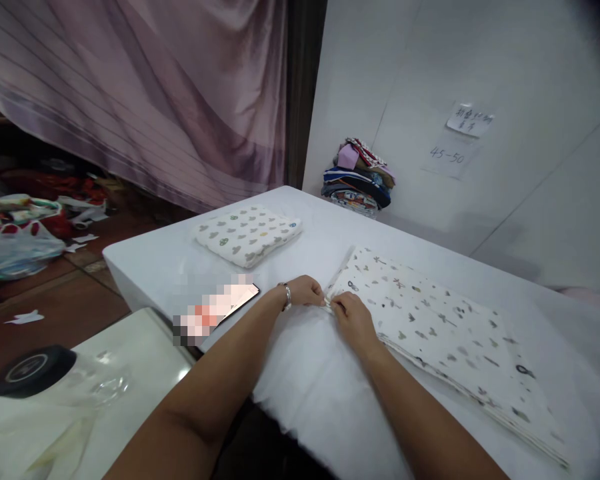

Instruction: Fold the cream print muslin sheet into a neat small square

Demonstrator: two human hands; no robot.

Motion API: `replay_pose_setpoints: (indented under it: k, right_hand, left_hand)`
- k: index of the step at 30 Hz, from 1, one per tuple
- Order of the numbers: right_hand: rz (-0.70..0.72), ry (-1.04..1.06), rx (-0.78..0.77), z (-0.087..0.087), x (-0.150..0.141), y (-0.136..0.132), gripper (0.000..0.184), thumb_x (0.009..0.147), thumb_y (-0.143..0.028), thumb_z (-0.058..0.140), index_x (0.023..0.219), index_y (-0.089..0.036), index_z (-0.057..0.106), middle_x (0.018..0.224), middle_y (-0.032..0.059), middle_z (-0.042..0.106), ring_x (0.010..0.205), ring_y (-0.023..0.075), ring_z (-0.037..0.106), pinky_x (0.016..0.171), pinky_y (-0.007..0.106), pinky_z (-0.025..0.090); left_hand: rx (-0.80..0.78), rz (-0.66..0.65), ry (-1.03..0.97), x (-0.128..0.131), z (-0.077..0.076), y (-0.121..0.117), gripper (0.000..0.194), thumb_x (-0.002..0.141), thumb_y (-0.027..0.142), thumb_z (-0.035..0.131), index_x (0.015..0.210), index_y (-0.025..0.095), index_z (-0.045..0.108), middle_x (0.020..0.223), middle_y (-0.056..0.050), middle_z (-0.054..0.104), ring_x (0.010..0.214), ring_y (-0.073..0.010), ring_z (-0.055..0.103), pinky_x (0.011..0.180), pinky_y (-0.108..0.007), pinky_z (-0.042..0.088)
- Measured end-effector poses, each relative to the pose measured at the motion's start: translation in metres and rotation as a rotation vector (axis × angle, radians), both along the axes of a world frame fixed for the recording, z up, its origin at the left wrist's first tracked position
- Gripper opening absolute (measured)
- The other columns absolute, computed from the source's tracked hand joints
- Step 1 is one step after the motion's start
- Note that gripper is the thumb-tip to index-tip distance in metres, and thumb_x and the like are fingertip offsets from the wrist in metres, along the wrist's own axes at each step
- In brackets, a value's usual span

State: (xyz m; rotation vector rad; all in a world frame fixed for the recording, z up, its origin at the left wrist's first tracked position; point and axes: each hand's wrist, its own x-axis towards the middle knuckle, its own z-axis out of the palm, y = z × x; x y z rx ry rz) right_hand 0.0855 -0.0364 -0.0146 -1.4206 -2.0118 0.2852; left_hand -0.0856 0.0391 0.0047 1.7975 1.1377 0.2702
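Observation:
A white patterned cloth (440, 327) lies folded in a long flat strip on the white table (330, 233). My left hand (305, 291), with a bracelet on its wrist, and my right hand (353, 317) meet at the cloth's near-left corner. Both pinch the edge of the cloth there, fingers closed. A second patterned cloth (247, 233) sits folded into a thick square at the table's far left.
A phone (220, 310) lies on the table left of my hands. A pile of coloured clothes (359, 177) rests against the white wall at the back. A lower white surface (80, 400) with a black lid and clear plastic is at bottom left. Bags litter the floor.

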Motion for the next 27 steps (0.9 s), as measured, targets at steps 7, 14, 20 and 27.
replay_pose_setpoints:
  k: [7, 14, 20, 27]
  right_hand:
    - [-0.019, 0.093, -0.011, -0.001, 0.0, 0.0, 0.016, 0.083, -0.022, 0.043, 0.075, -0.021, 0.057, 0.078, 0.0026, 0.059, 0.076, 0.0169, 0.052, 0.069, 0.029, 0.039]
    - [0.022, 0.017, 0.026, 0.0, 0.001, -0.002, 0.011, 0.083, -0.026, 0.046, 0.081, -0.021, 0.056, 0.082, 0.0033, 0.058, 0.081, 0.0176, 0.051, 0.073, 0.029, 0.039]
    - [-0.022, 0.062, -0.004, -0.002, 0.001, 0.0, 0.011, 0.082, -0.027, 0.048, 0.08, -0.021, 0.058, 0.081, 0.0022, 0.059, 0.079, 0.0168, 0.052, 0.071, 0.029, 0.04]
    - [-0.045, 0.194, -0.02, -0.002, 0.001, 0.0, 0.014, 0.082, -0.029, 0.047, 0.077, -0.021, 0.058, 0.078, 0.0004, 0.06, 0.075, 0.0158, 0.053, 0.068, 0.03, 0.042]
  left_hand:
    - [0.011, 0.045, 0.03, 0.004, 0.001, -0.003, 0.021, 0.053, 0.035, 0.064, 0.059, 0.015, 0.061, 0.042, 0.006, 0.047, 0.044, -0.0074, 0.04, 0.046, -0.02, 0.03]
    - [-0.07, 0.025, -0.047, -0.001, 0.003, 0.001, 0.022, 0.053, 0.036, 0.063, 0.054, 0.015, 0.057, 0.038, 0.006, 0.043, 0.04, -0.0062, 0.034, 0.042, -0.021, 0.024]
    - [-0.128, 0.002, -0.12, -0.003, -0.002, 0.005, 0.026, 0.055, 0.039, 0.063, 0.059, 0.015, 0.059, 0.039, 0.006, 0.043, 0.039, -0.0056, 0.034, 0.041, -0.021, 0.023]
    - [-0.062, 0.029, -0.046, -0.013, 0.007, 0.005, 0.03, 0.053, 0.043, 0.068, 0.059, 0.014, 0.06, 0.041, 0.006, 0.046, 0.041, -0.0055, 0.036, 0.044, -0.02, 0.027]
